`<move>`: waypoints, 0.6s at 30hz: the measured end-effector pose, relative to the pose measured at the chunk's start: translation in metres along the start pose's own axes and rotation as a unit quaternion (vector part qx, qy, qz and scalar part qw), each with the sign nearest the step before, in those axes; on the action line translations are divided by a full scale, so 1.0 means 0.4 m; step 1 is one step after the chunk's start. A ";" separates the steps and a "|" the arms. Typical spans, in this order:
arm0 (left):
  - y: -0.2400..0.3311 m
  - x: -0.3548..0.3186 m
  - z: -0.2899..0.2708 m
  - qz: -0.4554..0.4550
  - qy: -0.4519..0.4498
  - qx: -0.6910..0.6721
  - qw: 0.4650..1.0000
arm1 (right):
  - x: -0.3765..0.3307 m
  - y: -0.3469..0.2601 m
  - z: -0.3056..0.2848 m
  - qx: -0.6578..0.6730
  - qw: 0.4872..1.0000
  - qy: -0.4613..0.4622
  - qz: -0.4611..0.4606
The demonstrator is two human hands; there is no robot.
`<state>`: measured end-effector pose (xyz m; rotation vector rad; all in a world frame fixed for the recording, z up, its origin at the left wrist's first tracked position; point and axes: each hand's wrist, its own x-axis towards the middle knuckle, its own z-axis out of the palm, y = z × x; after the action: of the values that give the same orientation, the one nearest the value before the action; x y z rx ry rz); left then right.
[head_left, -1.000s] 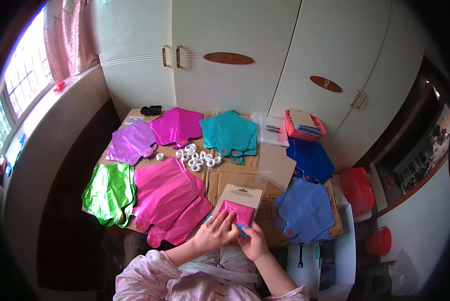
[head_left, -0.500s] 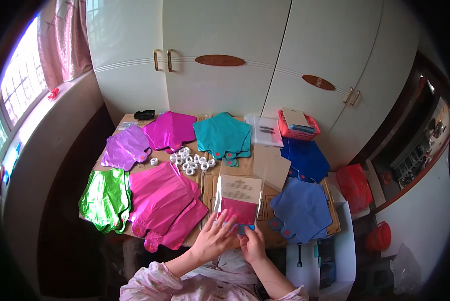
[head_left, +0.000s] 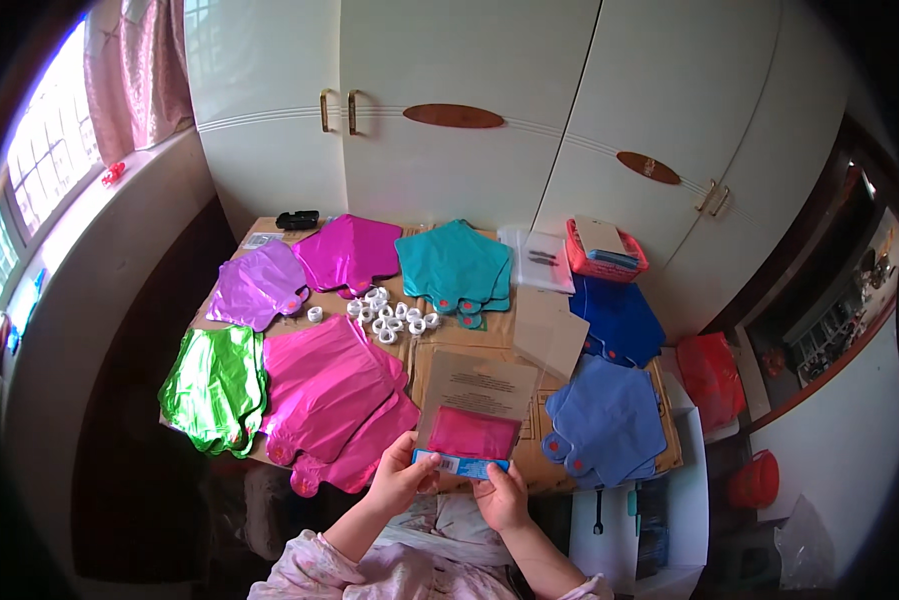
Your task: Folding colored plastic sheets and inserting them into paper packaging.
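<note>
A flat clear packet (head_left: 474, 435) with a beige printed card at its upper part, a folded pink foil piece inside and a blue strip along its lower edge is held at the table's near edge. My left hand (head_left: 399, 482) pinches its lower left corner, thumb on the blue strip. The lower right corner sits between the thumb and fingers of my right hand (head_left: 501, 497). Left of the packet lies a stack of pink foil pieces (head_left: 334, 390), flat and angular with rounded tabs. Beyond it is a cluster of small white rings (head_left: 394, 318).
More foil stacks lie around the cardboard-covered table: green (head_left: 212, 385), lilac (head_left: 256, 285), magenta (head_left: 349, 250), teal (head_left: 456, 262), dark blue (head_left: 614, 318) and periwinkle (head_left: 609, 415). Beige cards (head_left: 551, 335), clear bags (head_left: 532, 262) and a red basket (head_left: 606, 262) stand at right.
My left hand has gone from lying spread over the packet to gripping its lower left corner. The packet is tilted, with its blue strip now in plain sight.
</note>
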<state>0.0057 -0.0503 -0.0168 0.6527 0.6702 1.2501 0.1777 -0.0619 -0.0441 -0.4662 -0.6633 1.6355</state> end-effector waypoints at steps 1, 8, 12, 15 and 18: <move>-0.005 -0.001 0.004 0.012 0.016 0.002 1.000 | -0.002 0.003 -0.007 -0.012 1.000 0.003 0.000; -0.002 -0.006 0.005 0.013 0.061 0.022 0.998 | 0.056 -0.142 -0.021 -0.140 0.989 0.043 0.027; -0.018 -0.009 -0.008 0.030 0.050 0.036 0.998 | 0.096 -0.183 0.000 -0.274 0.961 -0.006 -0.034; -0.009 -0.014 0.004 0.027 0.048 0.066 0.996 | 0.101 -0.193 0.001 -0.276 0.961 -0.022 -0.027; -0.005 -0.019 0.008 0.028 0.046 0.069 0.996 | 0.103 -0.189 -0.030 -0.276 0.960 -0.032 -0.028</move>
<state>0.0080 -0.0583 -0.0155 0.7352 0.8249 1.2998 0.2351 -0.0131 -0.0009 -0.7896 -1.1810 1.4027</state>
